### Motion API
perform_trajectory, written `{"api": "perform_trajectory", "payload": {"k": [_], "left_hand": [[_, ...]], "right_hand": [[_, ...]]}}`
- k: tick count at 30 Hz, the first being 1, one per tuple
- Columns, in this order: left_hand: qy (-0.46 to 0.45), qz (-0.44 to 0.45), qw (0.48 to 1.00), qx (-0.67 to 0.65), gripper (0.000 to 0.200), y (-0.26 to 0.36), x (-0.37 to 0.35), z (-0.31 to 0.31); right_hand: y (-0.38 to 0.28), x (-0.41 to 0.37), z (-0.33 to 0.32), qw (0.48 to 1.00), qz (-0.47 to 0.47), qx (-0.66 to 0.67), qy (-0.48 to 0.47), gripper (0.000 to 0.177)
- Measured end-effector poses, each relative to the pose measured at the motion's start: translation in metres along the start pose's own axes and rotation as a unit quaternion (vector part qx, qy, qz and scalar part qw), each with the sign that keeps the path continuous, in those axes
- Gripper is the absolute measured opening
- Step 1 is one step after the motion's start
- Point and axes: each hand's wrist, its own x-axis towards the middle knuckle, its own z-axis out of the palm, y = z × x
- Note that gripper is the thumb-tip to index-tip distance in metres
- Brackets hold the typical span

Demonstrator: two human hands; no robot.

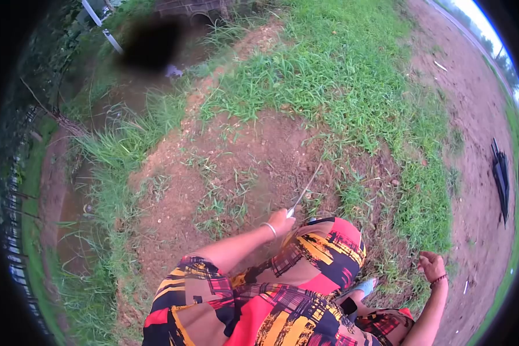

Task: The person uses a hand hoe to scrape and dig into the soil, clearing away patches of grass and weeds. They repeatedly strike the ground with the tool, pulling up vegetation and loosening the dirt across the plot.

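My left hand, with a pale band at the wrist, is closed around the light handle of a thin-bladed tool. The blade points up and to the right, just above bare soil and sparse grass. At the lower right, my right hand is above grass and dirt, a dark beaded bracelet on its wrist. Its fingers are loosely curled and apart, with nothing visible in them. Between the hands are my bent knees in patterned cloth and a foot in a light blue sandal.
Thick green grass grows beyond the soil patch. A muddy water channel runs along the left, below a bank. A folded black umbrella lies on the dirt path at the right. A dark blur covers part of the upper left.
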Motion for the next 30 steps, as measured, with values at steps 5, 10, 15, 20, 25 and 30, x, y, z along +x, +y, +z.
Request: {"api": "perform_trajectory", "payload": {"k": [5,10,15,20,25,30], "left_hand": [[0.125,0.185,0.972,-0.075,0.030,0.058,0.065,-0.002],[0.088,0.098,0.991,0.012,0.032,0.048,0.106,0.004],[0.004,0.005,0.996,0.087,0.036,-0.013,0.020,-0.037],[0.054,0.019,0.994,0.092,0.034,-0.058,-0.026,-0.058],[-0.020,0.173,0.984,0.037,0.029,0.014,-0.003,-0.039],[-0.182,0.205,0.952,0.134,0.028,0.052,0.073,0.038]], "right_hand": [[-0.007,0.006,0.003,0.999,-0.031,-0.009,-0.005,0.030],[-0.019,0.006,0.008,0.999,-0.036,-0.018,-0.001,0.028],[-0.022,0.004,0.005,0.999,-0.040,-0.027,-0.007,0.027],[-0.018,0.002,0.003,0.999,-0.033,-0.040,-0.015,0.026],[-0.024,-0.003,0.004,0.998,0.000,-0.063,0.006,0.026],[-0.035,-0.009,0.011,0.999,-0.013,-0.041,0.010,0.026]]}}
